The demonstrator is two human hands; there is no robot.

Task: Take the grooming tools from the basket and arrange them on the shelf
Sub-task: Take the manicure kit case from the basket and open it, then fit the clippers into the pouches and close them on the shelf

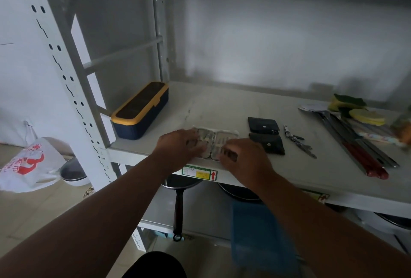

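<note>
Both of the person's hands lay on an opened grooming kit case (216, 142) spread flat at the front edge of the grey metal shelf (222, 108). The left hand (180, 146) covered the case's left half, its fingers laid nearly straight over the tools inside; the right hand (242, 157) rested on the right half with fingers bent down at the case, though whether that grip had closed on anything I could not tell. The tools in the case were too blurred to name.

Just right of the case lay two small black snap pouches (265, 135), one behind the other, and right of those some metal nail clippers (298, 141). Farther right of the case were long utensils with red handles (369, 162), and behind them yellow-and-green sponges (349, 104). Left of the case, toward the back, stood a navy box with a yellow-rimmed lid (140, 111).

Directly below the case, the shelf's front lip carried a label (199, 173) with a green border, a yellow patch and a red upward arrow; its writing was unreadable. Under the shelf hung a black pan (179, 202) and a blue cloth (258, 233). On the floor far left of the case sat a white plastic bag (29, 166) with red print I could not make out.
</note>
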